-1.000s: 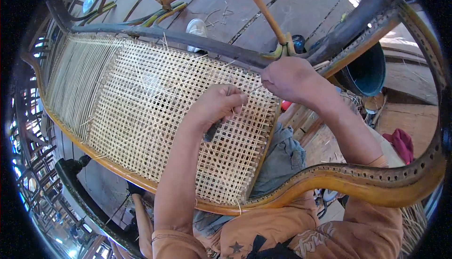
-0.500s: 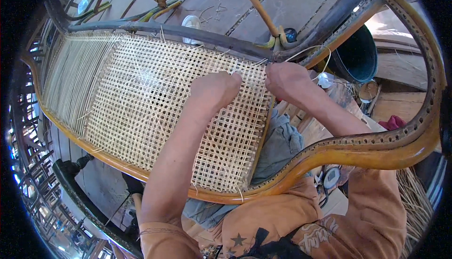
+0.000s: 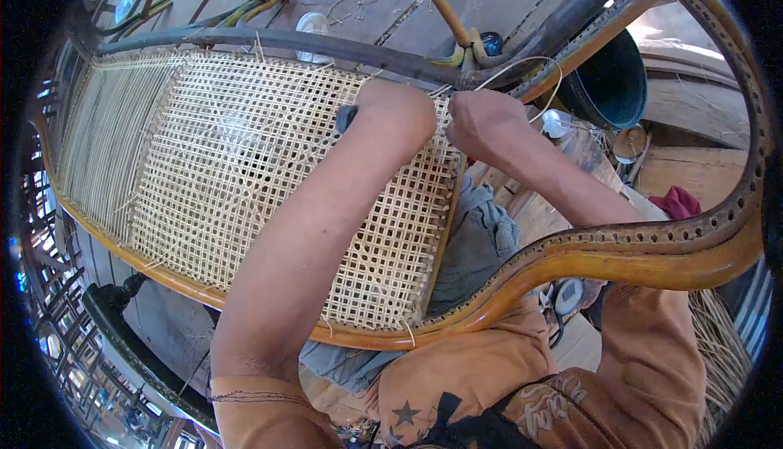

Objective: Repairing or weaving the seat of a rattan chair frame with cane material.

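Note:
A woven cane panel (image 3: 220,163) fills a long curved rattan seat frame (image 3: 489,310). My left hand (image 3: 400,110) is closed over its far right corner, back of the hand up. A short dark handle (image 3: 347,118) sticks out from the left side of that fist; the rest of the tool is hidden. Close beside it my right hand (image 3: 483,119) is closed at the panel's corner, its fingertips mostly hidden. A thin pale cane strand (image 3: 558,74) loops out from the right hand and curves back toward the wrist.
The frame's curved arm with a row of holes (image 3: 636,241) rises on the right. Beyond it stand a dark bucket (image 3: 612,82) and a red cloth (image 3: 681,202). Grey cloth (image 3: 477,241) lies under the frame, and a bundle of cane strips (image 3: 718,335) at the lower right.
My left hand has moved right and away from me, close to the right hand, and a dark handle now shows in it. The right hand stays at the corner. The whole view has shifted slightly.

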{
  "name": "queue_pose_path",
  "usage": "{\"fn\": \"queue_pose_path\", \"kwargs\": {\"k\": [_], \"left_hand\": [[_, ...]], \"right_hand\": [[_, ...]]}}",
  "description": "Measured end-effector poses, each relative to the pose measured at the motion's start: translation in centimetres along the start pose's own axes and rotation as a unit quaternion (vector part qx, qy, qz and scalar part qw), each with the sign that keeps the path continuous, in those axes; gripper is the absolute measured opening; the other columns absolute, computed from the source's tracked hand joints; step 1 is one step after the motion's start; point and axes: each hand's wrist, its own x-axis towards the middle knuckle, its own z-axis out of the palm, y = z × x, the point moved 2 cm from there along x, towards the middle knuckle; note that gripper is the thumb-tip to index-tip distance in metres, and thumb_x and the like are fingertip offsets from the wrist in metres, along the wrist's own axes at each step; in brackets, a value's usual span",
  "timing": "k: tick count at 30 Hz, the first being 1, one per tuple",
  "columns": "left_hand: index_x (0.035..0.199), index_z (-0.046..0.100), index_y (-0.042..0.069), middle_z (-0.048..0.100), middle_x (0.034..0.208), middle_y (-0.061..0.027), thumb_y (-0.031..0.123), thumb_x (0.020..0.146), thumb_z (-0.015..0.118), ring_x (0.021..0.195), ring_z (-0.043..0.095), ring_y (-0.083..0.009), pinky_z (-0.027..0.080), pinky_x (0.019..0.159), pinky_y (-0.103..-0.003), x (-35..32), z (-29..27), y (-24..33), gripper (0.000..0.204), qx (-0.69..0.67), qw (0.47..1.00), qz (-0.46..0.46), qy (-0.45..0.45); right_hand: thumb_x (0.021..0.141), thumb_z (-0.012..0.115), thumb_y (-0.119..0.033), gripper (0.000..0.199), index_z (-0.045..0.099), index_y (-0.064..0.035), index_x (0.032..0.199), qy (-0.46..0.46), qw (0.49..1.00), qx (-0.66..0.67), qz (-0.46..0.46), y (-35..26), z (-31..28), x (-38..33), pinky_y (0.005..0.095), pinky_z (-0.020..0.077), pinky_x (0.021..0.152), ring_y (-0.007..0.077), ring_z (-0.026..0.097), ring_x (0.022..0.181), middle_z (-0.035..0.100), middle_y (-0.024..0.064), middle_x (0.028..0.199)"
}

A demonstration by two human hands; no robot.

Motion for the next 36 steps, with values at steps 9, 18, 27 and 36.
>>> {"fn": "queue_pose_path", "kwargs": {"k": [9, 18, 27, 36], "left_hand": [[0.103, 0.071, 0.009, 0.067, 0.109, -0.0147, 0.016, 0.084, 0.049, 0.105, 0.063, -0.0289, 0.045, 0.092, -0.043, 1.0, -1.0, 1.5, 0.029, 0.017, 0.997, 0.043, -0.056], [0.100, 0.071, 0.007, 0.068, 0.104, -0.0142, 0.013, 0.081, 0.056, 0.098, 0.065, -0.0274, 0.050, 0.083, -0.043, 1.2, -0.8, 0.9, 0.026, -0.031, 0.997, 0.020, -0.062], [0.099, 0.071, 0.007, 0.068, 0.104, -0.0157, 0.015, 0.081, 0.058, 0.095, 0.067, -0.0277, 0.052, 0.080, -0.040, 0.0, 0.6, 0.9, 0.024, 0.005, 0.999, 0.047, -0.015], [0.099, 0.071, 0.007, 0.068, 0.105, -0.0137, 0.015, 0.080, 0.058, 0.099, 0.065, -0.0277, 0.051, 0.081, -0.042, 0.7, 0.6, 0.9, 0.024, 0.004, 0.997, 0.071, 0.008]], "right_hand": [[0.078, 0.058, -0.018, 0.022, 0.071, -0.0028, 0.088, 0.017, 0.999, -0.028, -0.027, 0.4, 1.2, 0.1, 0.0419, 0.0546, 0.071, 0.0337, 0.068, 0.085, 0.069, 0.0200, 0.089], [0.077, 0.059, -0.017, 0.018, 0.070, -0.0029, 0.082, 0.094, 0.992, -0.044, -0.073, 0.3, 2.0, -1.0, 0.0439, 0.0530, 0.072, 0.0345, 0.068, 0.080, 0.068, 0.0200, 0.083], [0.080, 0.057, -0.022, 0.021, 0.069, -0.0048, 0.083, 0.110, 0.990, -0.002, -0.089, 0.5, 3.0, -1.4, 0.0472, 0.0512, 0.071, 0.0361, 0.066, 0.079, 0.067, 0.0201, 0.078], [0.080, 0.054, -0.027, 0.027, 0.065, -0.0022, 0.082, 0.048, 0.992, 0.113, -0.022, 1.9, 2.6, 0.0, 0.0456, 0.0484, 0.069, 0.0399, 0.063, 0.074, 0.063, 0.0233, 0.076]]}}
